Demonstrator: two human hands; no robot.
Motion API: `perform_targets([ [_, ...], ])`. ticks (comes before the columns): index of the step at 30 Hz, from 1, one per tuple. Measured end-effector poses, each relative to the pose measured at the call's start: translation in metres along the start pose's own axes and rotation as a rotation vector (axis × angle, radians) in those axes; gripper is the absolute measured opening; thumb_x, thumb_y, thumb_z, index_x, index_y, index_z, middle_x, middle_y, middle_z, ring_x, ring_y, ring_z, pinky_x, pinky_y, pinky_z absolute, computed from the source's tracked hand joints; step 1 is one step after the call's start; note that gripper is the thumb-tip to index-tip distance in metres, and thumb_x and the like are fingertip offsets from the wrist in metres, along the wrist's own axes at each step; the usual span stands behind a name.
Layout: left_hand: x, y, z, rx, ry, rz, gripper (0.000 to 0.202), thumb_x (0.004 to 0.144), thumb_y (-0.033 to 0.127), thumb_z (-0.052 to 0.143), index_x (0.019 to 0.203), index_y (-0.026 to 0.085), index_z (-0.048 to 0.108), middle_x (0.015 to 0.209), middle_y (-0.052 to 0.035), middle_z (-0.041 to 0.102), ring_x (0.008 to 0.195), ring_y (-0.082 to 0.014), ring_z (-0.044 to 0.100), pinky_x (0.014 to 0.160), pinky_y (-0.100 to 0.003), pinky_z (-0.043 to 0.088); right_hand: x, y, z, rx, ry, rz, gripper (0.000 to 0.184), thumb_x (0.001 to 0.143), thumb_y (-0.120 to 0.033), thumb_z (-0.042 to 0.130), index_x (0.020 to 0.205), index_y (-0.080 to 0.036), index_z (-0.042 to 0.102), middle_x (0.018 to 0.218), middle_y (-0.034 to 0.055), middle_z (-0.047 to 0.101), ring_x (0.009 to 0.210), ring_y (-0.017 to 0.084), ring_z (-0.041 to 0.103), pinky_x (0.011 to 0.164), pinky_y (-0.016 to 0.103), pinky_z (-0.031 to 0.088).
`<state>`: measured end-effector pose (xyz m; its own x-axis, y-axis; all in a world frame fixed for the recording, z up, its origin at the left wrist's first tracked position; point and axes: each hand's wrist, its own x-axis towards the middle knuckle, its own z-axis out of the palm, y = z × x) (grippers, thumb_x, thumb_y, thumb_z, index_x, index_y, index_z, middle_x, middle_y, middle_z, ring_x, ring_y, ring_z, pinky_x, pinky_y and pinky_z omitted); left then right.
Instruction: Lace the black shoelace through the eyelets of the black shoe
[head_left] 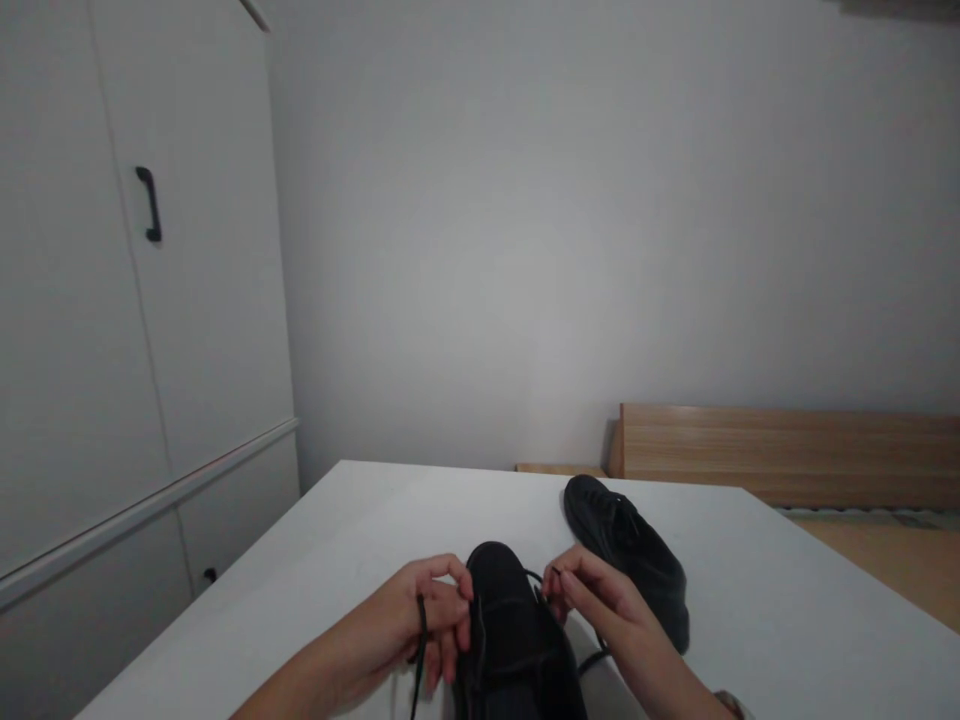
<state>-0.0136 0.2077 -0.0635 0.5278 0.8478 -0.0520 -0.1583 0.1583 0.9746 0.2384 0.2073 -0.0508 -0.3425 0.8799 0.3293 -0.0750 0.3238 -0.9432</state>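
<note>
Near shoe (517, 640), black, sits on the white table (787, 620) at 6 o'clock in the view, toe pointing away toward 12, its heel end cut off by the bottom edge.

Left hand (427, 620) at the shoe's 9 o'clock, touching its side. Fingers curled in, closed on a black lace (420, 640) that runs down through the fist and hangs toward the bottom edge.

Right hand (600, 600) at the shoe's 3 o'clock. Thumb and forefinger pinched narrow on the other lace end (553, 571), held just above the shoe's tongue area. A loop of the same lace shows below the wrist, lying on the table.

Second shoe (630, 560), also black, lies on the table at about 2 o'clock from the first, just behind the right hand, toe pointing to 11. Whether it touches the hand cannot be told.

Surroundings: white wardrobe (112, 350) at 9 o'clock with a black door handle (149, 204). Plain grey wall (562, 230) ahead at 12. Wooden bed frame (787, 450) low against the wall at 3 o'clock, beyond the table's far edge.
</note>
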Motion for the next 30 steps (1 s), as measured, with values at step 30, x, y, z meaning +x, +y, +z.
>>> perform_targets([
  [30, -0.018, 0.025, -0.03, -0.018, -0.105, 0.128, 0.048, 0.075, 0.054, 0.08, 0.077, 0.008, 0.071, 0.07, -0.0081, 0.065, 0.059, -0.0117, 0.057, 0.057, -0.021, 0.044, -0.001, 0.01, -0.008, -0.693, 0.053, -0.158, 0.02, 0.089, -0.036, 0.061, 0.087, -0.024, 0.077, 0.089, 0.0086, 0.064, 0.085, 0.026, 0.061, 0.075, 0.039, 0.048],
])
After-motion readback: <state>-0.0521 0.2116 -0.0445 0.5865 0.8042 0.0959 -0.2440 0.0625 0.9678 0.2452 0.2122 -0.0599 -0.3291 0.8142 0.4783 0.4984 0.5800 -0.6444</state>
